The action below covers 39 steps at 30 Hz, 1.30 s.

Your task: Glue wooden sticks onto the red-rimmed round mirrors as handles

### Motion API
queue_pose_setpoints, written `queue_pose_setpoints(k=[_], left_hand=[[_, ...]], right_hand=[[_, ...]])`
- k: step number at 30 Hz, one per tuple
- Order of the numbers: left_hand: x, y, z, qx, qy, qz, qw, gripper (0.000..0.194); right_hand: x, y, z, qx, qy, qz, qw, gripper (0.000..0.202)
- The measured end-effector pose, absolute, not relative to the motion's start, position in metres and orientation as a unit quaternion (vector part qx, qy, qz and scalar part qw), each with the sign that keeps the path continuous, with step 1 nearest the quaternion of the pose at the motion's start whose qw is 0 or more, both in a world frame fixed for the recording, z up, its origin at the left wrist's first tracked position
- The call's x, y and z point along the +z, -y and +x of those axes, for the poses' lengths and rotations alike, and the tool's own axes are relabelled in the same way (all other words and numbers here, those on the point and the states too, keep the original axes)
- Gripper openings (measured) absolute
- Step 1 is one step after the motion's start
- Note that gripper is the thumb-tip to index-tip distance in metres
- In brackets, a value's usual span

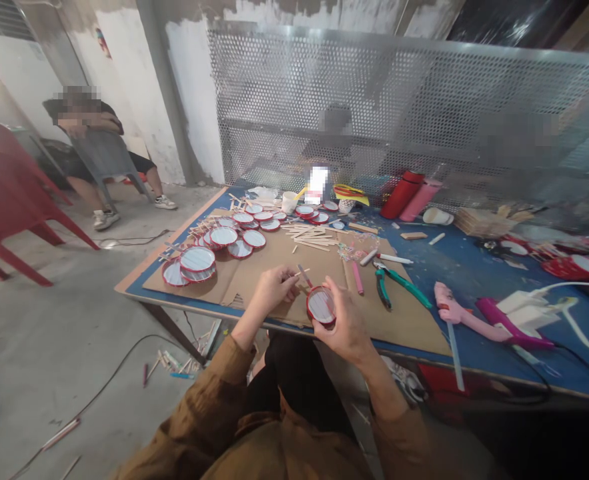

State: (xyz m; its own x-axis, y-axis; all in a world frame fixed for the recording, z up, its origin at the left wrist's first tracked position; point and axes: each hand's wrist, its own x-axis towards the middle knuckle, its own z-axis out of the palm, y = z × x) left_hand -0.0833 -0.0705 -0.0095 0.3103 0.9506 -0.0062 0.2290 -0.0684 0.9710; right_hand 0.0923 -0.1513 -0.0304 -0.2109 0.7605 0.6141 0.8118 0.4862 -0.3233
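Disc [321,307] sits gripped by right fingers [336,293] near table edge [174,302]; left fingers [288,283] pinch stick [302,272].

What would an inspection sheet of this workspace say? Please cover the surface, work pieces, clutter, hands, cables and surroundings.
Surface: blue table, partly covered by a cardboard sheet.
Job's things: red-rimmed discs, many overlapping, on the left part; loose wooden sticks beside them.
Clutter: teal-handled pliers, pink glue gun and red bottle on the right part; scraps on the floor.
Hands: left hand seems to pinch a thin stick; right hand grips one disc.
Cables: white cable at the table's right; dark cable on the floor.
Surroundings: perforated metal panel behind; red chair and seated person at left.
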Motion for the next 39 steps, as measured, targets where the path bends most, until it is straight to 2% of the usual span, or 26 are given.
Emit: queue_pose_setpoints(k=[39], left_hand=[[-0.0101, 0.0699, -0.0824, 0.366, -0.469, 0.633, 0.495, 0.007]], right_hand=[[-0.0326, 0.1505, 0.0933, -0.026, 0.771, -0.516, 0.374, 0.085]])
